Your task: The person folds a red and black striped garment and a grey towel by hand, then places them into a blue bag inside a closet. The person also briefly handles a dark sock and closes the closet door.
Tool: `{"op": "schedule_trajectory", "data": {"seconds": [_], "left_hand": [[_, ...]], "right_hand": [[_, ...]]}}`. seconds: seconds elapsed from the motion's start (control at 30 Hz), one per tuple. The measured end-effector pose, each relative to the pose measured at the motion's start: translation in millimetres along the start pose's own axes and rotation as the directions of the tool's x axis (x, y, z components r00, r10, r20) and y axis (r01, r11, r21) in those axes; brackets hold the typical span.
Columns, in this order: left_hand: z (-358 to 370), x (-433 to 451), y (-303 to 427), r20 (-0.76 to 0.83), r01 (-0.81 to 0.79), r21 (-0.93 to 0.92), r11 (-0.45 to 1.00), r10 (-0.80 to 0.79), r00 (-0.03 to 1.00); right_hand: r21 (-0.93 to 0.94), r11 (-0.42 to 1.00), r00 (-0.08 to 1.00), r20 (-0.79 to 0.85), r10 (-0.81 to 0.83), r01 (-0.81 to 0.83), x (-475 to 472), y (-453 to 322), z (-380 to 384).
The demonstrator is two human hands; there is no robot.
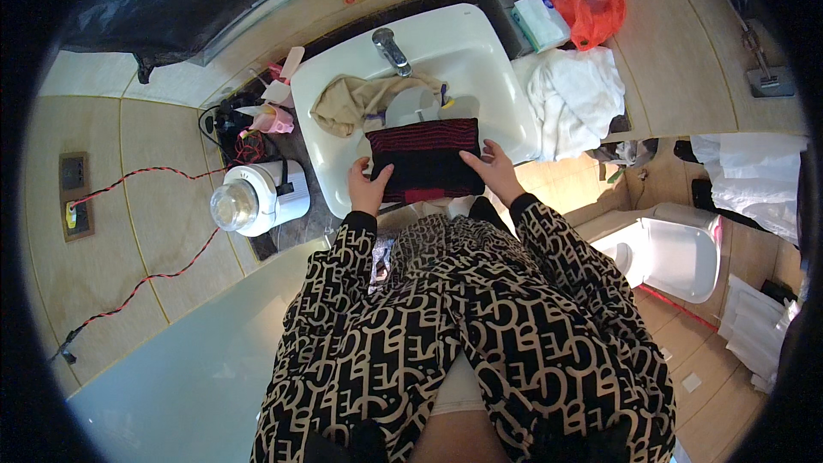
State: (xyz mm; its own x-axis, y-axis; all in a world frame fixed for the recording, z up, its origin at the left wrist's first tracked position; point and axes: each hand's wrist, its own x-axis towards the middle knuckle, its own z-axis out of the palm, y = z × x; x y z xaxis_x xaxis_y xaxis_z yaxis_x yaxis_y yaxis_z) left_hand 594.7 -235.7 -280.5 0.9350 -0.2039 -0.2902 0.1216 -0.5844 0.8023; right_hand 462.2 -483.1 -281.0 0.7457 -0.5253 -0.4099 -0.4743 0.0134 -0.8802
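A folded black knit cloth (424, 167) with dark red stripes is in front of me, over the near edge of the white washbasin (485, 64). My left hand (368, 185) grips its left edge, thumb on top. At the opposite edge, my right hand (492, 170) holds it with the thumb on top and the fingers partly hidden. Beyond it in the basin lies a crumpled beige cloth (350, 103). Beside that is a pale rounded object (411, 105), partly covered by the black cloth. The chrome faucet (392, 53) stands at the basin's back.
Left of the basin, a white appliance with a clear dome (260, 198) lies near a pink cup (273, 121) and red-black wires (154, 172). To the right are a white towel (572, 103), a tissue pack (541, 22) and a red plastic bag (588, 0). A toilet (675, 257) stands lower right.
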Motion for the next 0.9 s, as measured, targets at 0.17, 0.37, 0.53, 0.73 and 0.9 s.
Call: {"op": "schedule_trajectory", "data": {"seconds": [0.17, 0.37, 0.53, 0.73, 0.9], "left_hand": [[1, 6, 3, 0.225, 0.394, -0.314, 0.864, -0.336, 0.915], [-7, 21, 3, 0.483, 0.588, -0.470, 0.658, -0.366, 0.795], [-4, 19, -5, 0.444, 0.555, -0.580, 0.597, -0.340, 0.829], [-33, 1, 10, 0.504, 0.553, -0.700, 0.453, -0.236, 0.831], [-26, -17, -18, 0.271, 0.410, -0.834, 0.369, -0.373, 0.887]], "right_hand": [[-0.063, 0.994, 0.982, 0.161, 0.095, -0.086, 17, -29, 10], [0.176, 0.929, 0.895, 0.373, 0.244, -0.327, 26, -39, 13], [0.346, 0.929, 0.944, 0.329, 0.007, -0.127, 9, -47, 31], [0.487, 0.839, 0.891, 0.453, -0.006, -0.242, -11, -83, 6], [0.529, 0.805, 0.914, 0.403, 0.040, -0.269, -34, -98, 10]]}}
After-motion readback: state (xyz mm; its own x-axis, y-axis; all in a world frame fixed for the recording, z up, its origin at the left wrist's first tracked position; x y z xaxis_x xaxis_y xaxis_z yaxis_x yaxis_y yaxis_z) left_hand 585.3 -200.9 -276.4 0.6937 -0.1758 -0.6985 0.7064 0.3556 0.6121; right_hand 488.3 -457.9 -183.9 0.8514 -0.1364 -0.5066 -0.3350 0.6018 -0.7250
